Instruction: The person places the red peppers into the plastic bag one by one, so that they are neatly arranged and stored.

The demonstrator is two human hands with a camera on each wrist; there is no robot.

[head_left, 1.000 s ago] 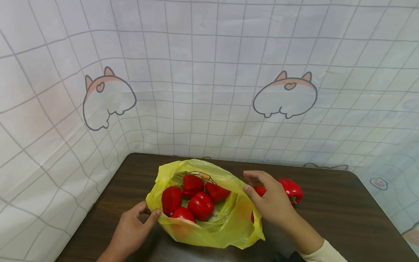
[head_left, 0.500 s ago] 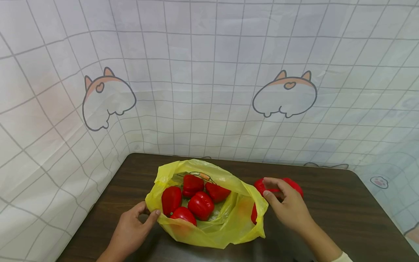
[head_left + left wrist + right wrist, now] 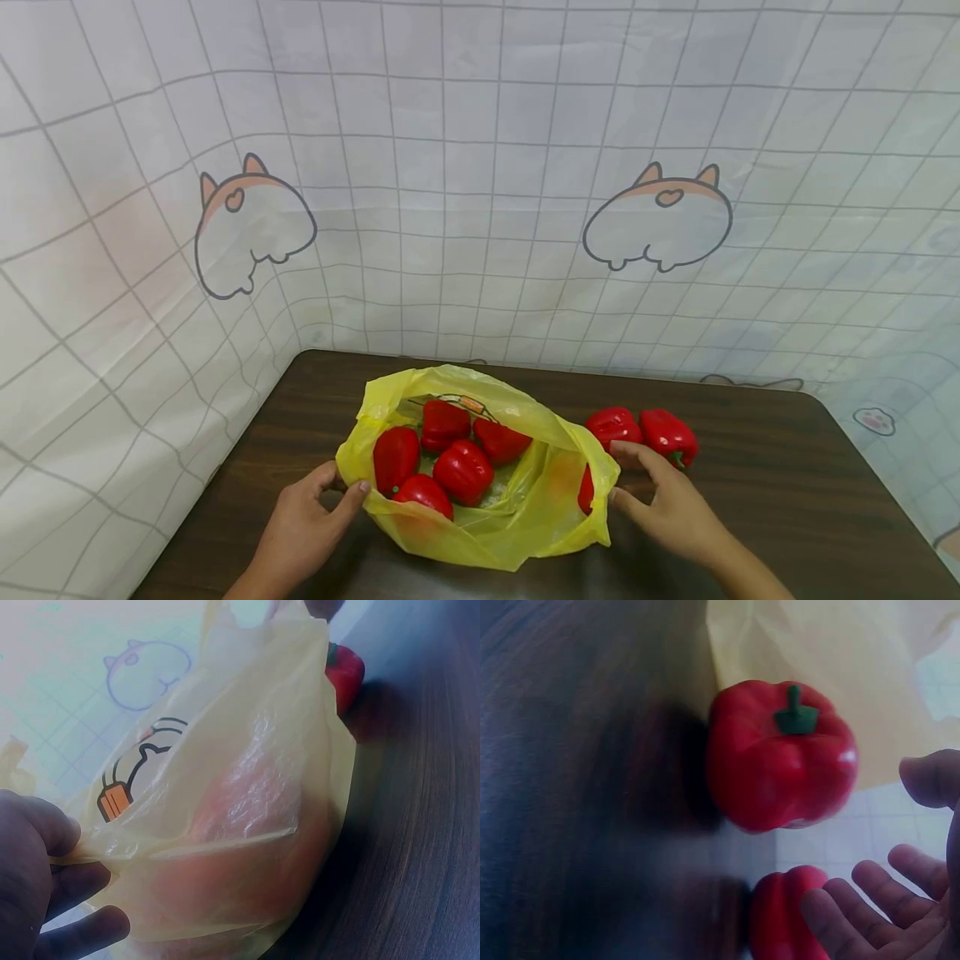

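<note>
Five red peppers (image 3: 463, 472) we see in yellow bag (image 3: 450, 537); our left hand (image 3: 302, 525) pinches its edge; our right hand (image 3: 675, 512), thumb and fingers apart, near opposite edge.

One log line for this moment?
left hand: pinches bag; right hand: beside bag, holding nothing; peppers: some in bag, others on table

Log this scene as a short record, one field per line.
Container: yellow plastic bag, mouth open, on the dark table
In bag: five red peppers visible
Outside bag: two red peppers, on the table, beyond its right side
Unclear: part-hidden red pepper at bag's right edge, inside or outside
Left hand: pinches the bag's rim
Right hand: holds nothing, near the bag's right edge
</note>
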